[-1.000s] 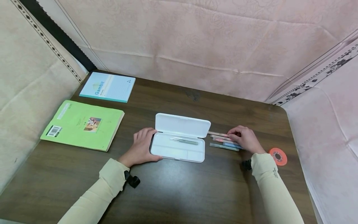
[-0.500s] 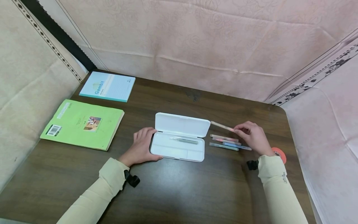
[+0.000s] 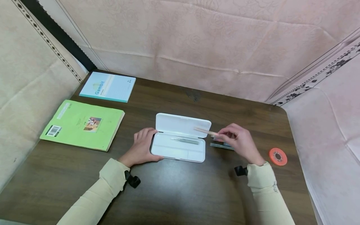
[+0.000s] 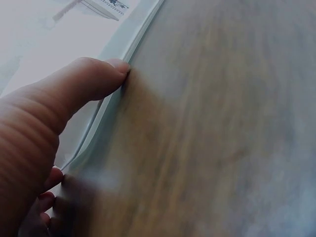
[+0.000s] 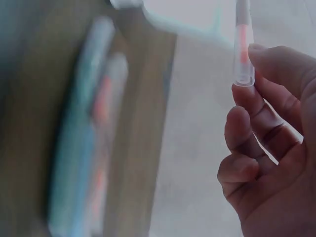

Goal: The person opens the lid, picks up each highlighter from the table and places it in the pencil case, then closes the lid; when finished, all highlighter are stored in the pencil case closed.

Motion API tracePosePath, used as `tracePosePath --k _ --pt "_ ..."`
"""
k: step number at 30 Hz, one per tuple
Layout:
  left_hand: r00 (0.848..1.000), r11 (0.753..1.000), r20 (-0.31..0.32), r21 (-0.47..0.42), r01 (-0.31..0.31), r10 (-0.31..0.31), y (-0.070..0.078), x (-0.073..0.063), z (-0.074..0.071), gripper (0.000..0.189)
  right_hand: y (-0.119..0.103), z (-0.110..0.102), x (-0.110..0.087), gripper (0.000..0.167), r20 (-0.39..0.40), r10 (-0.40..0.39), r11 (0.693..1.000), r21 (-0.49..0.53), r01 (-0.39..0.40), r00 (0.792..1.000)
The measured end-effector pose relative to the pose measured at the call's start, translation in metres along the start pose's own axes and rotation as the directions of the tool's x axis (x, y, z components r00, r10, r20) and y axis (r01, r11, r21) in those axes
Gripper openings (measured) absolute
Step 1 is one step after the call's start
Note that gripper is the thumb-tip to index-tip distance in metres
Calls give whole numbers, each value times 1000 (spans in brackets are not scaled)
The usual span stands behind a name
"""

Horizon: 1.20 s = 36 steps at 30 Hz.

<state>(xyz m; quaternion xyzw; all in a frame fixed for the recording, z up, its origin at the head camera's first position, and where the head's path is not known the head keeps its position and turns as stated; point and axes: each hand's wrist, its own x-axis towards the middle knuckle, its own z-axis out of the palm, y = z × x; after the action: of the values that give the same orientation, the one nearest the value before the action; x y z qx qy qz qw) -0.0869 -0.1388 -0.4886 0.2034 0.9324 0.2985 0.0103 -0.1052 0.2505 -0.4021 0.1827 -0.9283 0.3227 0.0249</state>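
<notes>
An open white pencil case (image 3: 166,151) lies with its lid tilted back and one slim clear pen (image 3: 189,142) in its tray. My left hand (image 3: 142,147) grips the case's left end, thumb (image 4: 98,76) along the front edge and fingers round the side. Between thumb and fingertips my right hand (image 3: 239,140) pinches a pale pen (image 3: 204,130), held in the air with its tip over the right part of the lid. Its clear end with an orange-pink band shows in the right wrist view. Beneath the right hand several pens (image 3: 220,146) lie on the table, partly hidden.
A roll of orange tape (image 3: 277,156) lies right of the right wrist. At the left are a green book (image 3: 76,125) and, behind it, a light blue notebook (image 3: 108,87). Cloth hangings (image 3: 197,47) enclose the brown table (image 3: 168,193) at the back and sides.
My right hand has picked the pale pen up from the group on the table, lifted it, and carried it left towards the pencil case. The left hand has stayed in place.
</notes>
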Motion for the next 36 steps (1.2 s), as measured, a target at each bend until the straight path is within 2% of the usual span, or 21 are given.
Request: tracePosePath --k 4,11,19,28,32,36 --pt "1000 1000 11 -2 12 -12 -1 1 1 99 -11 27 3 9 70 -48 999 -7 48 996" --pt "999 1000 25 -7 25 -25 -1 1 3 101 -20 64 4 8 160 -39 999 -23 44 986" --pt "999 999 30 -6 31 -31 0 1 2 100 -24 86 5 10 131 -4 993 -116 19 991" --pt "999 1000 32 -9 27 -26 0 0 0 101 -26 84 4 12 112 24 999 -52 -18 993" --pt "999 1000 28 -10 22 -22 0 0 1 100 -27 74 3 10 105 41 999 14 -43 994" --pt "1000 1000 21 -5 18 -18 0 0 1 100 -23 53 3 11 45 50 998 31 -52 998"
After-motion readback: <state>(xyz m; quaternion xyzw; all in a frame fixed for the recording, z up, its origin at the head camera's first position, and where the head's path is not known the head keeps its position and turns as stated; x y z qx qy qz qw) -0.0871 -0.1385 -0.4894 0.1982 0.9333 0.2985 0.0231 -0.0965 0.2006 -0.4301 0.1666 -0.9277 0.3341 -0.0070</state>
